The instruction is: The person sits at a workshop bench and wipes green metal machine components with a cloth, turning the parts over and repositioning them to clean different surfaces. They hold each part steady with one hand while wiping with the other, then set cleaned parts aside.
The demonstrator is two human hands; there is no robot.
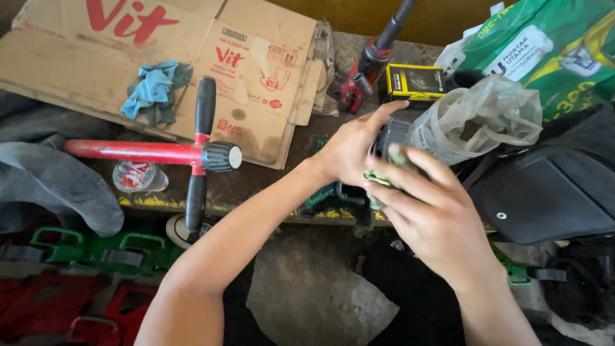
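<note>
Head view: two hands, left (349, 150) and right (428, 204), both clasp one grey part (392, 134), right pressing a green rag (378, 179).

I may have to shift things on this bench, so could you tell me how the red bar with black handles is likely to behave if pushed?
The red bar with black handles looks like rigid metal, so probably stiff and fairly heavy. Its round tube might roll, though the cross handles should stop it. It rests partly on flattened cardboard, so it may slide.

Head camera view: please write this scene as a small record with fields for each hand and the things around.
left hand: grips a dark grey round part
right hand: presses a pale green cloth on that part
over the part: crumpled clear plastic bag
bench, left: red metal bar with black handles, blue rag on flattened brown cardboard
right: black bag
</note>
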